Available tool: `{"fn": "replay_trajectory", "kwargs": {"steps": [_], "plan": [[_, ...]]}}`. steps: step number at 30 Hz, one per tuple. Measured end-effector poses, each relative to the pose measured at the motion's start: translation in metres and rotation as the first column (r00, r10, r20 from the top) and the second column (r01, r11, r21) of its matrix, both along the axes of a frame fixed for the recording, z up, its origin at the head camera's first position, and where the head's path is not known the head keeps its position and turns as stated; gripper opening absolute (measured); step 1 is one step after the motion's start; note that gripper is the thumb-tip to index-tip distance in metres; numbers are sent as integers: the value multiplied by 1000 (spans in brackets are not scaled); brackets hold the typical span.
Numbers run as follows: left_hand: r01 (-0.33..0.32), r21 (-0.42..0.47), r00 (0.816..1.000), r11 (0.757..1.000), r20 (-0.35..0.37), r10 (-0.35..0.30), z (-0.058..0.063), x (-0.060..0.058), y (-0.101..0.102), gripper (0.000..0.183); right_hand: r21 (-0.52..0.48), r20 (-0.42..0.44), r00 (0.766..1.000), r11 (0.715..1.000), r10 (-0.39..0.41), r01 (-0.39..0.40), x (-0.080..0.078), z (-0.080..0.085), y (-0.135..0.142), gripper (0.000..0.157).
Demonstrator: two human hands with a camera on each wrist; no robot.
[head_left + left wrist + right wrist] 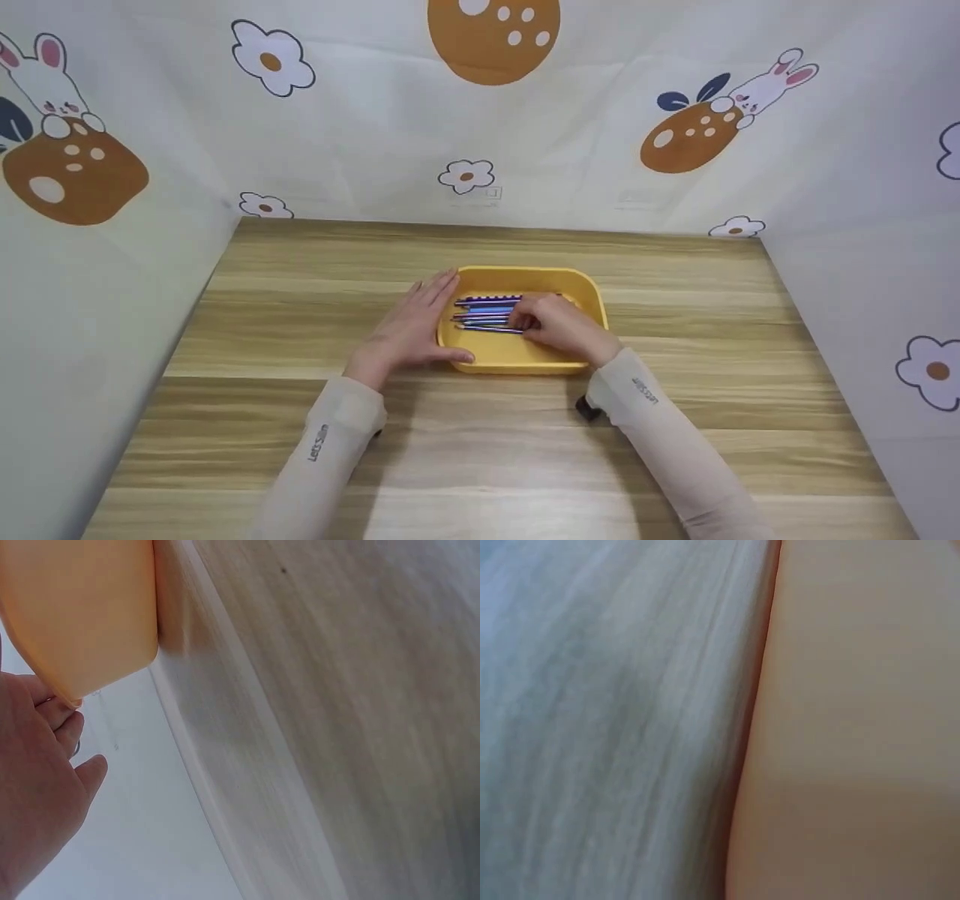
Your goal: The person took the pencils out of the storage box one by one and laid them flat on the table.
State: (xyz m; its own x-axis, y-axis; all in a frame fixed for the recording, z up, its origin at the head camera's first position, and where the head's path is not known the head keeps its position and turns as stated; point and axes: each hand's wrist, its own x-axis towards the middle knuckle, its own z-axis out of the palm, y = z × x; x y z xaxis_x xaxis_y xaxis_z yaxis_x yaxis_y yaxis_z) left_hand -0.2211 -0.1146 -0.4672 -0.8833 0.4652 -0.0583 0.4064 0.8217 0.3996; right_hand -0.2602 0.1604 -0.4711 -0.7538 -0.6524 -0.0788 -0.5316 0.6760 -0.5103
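Note:
A yellow plastic bin (525, 354) sits on the wooden table, with several slim pencils (480, 318) in blue, purple and white lying side by side inside. My left hand (412, 326) spans the bin's left end, fingers extended along the wall and thumb over the near rim. In the left wrist view, the left hand's fingertips (66, 716) touch the bin's rim. Reaching in over the near right side, my right hand (562, 324) has its fingers curled and pinches at the pencils, whose right ends it hides. Only the bin's outer wall (847, 705) fills the right wrist view's right side.
The wooden table (480, 450) runs around the bin on every side. Pale curtains (375, 135) printed with rabbits and flowers stand at the back and both sides. A small black device (587, 409) shows beneath the right cuff.

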Motion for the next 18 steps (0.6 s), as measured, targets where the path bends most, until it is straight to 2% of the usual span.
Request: {"fn": "replay_trajectory", "kwargs": {"steps": [8, 18], "plan": [[-5, -1, 1000, 1000, 14, 5, 1, 1, 1, 125, -4, 8, 1000, 1000, -9, 9, -1, -1, 1, 18], [-6, -7, 1000, 1000, 9, 6, 1, 1, 1, 126, -60, 33, 999, 998, -20, 22, 0, -1, 3, 19]]}}
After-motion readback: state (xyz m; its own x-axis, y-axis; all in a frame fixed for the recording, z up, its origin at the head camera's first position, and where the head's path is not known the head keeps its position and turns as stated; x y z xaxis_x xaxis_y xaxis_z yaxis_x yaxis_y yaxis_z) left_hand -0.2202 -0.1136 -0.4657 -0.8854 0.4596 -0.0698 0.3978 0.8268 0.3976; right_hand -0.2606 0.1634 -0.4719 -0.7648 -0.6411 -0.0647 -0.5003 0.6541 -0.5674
